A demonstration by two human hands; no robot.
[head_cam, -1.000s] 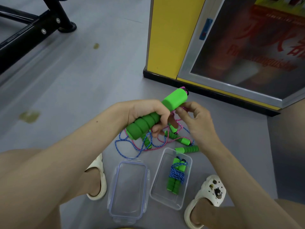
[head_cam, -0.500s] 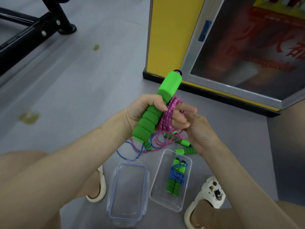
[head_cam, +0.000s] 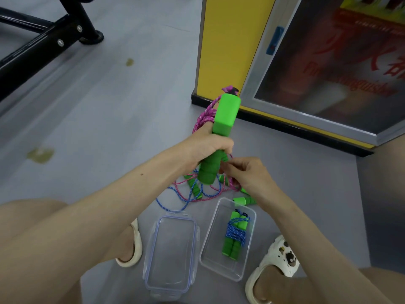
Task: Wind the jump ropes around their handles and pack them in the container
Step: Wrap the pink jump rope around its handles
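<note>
Handle [head_cam: 225,115] of a pink jump rope [head_cam: 205,116] is held upright in the clenched left hand [head_cam: 208,145] so that cord can be laid round it; the cord is pinched beside its lower end by the curled fingers of the right hand [head_cam: 248,175]. One blue-wound bundle [head_cam: 235,235] is packed in the open container [head_cam: 214,249], the lid [head_cam: 173,249] set alongside; loose ropes [head_cam: 197,195] are left beyond.

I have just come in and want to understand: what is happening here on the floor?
A person is winding a jump rope. The left hand grips the green foam handles upright, with pink rope looped near their top. The right hand pinches that rope by their lower end. On the floor, the clear container holds one wound blue rope bundle. Its lid lies beside it, and loose ropes lie tangled beyond.
</note>
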